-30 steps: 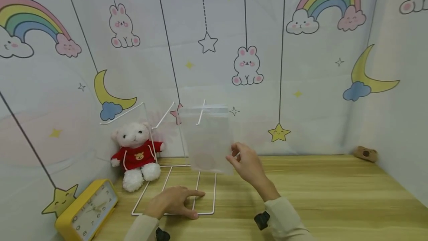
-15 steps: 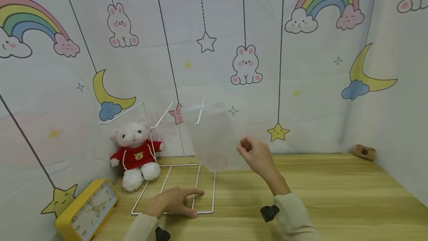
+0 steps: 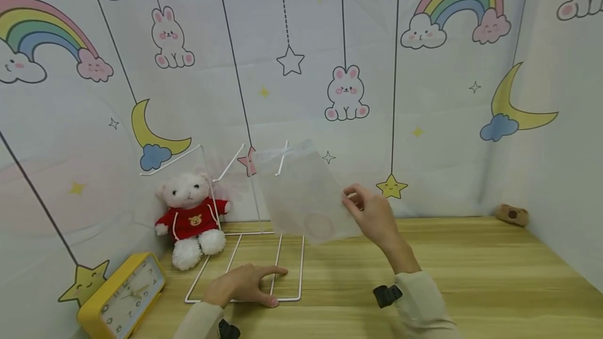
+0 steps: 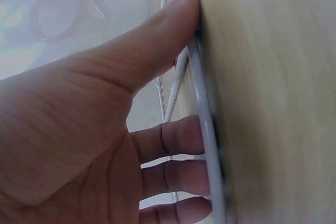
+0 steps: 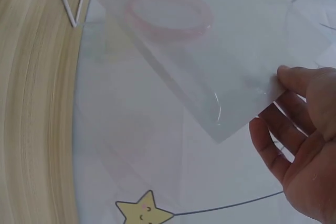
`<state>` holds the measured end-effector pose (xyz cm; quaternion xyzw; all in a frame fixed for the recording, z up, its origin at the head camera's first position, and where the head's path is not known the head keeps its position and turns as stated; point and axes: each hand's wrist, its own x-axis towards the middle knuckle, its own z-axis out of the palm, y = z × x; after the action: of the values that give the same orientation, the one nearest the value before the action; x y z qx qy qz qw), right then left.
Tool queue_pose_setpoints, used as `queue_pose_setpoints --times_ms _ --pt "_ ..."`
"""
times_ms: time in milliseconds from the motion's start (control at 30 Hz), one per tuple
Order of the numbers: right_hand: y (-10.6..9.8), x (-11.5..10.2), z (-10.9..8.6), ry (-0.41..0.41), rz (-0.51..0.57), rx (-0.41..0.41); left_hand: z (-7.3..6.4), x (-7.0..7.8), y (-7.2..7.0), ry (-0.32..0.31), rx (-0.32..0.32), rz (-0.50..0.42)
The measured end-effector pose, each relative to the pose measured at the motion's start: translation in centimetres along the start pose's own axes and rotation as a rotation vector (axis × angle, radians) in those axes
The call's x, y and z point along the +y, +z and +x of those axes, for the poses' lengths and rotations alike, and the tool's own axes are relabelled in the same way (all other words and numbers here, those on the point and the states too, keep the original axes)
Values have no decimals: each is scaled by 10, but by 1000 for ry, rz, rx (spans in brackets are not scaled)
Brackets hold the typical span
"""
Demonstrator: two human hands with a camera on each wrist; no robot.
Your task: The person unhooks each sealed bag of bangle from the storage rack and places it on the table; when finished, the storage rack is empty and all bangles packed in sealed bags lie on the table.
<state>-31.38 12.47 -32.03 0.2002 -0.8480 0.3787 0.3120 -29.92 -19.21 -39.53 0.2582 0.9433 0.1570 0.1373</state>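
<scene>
Apparently to keep the white wire rack (image 3: 245, 255) from shifting, the left hand (image 3: 242, 284) presses flat, fingers (image 4: 178, 137) straight, on its base against the surface (image 3: 471, 276). Up and rightward, the right hand (image 3: 374, 216) pinches one clear bag (image 3: 306, 192), its top at the rack's hooks, one pink ring (image 5: 168, 14) sitting inside.

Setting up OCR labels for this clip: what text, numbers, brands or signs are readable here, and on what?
Yellow clock: numerals ring the dial; "9", "10" and "11" seem to show at lower left, the rest too small or blurred to read.
Teddy bear: a small bear emblem on the red hoodie, no words.
Clear bag with the pink ring: no print visible.
Backdrop: drawings only, no text.
</scene>
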Motion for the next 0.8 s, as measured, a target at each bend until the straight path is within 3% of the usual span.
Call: queue_pose_setpoints --times_ms 500,800 --pt "-19 -5 2 -62 14 38 2 -5 2 15 3 10" --pt "-28 -3 2 -74 66 31 2 -6 3 -16 -6 11"
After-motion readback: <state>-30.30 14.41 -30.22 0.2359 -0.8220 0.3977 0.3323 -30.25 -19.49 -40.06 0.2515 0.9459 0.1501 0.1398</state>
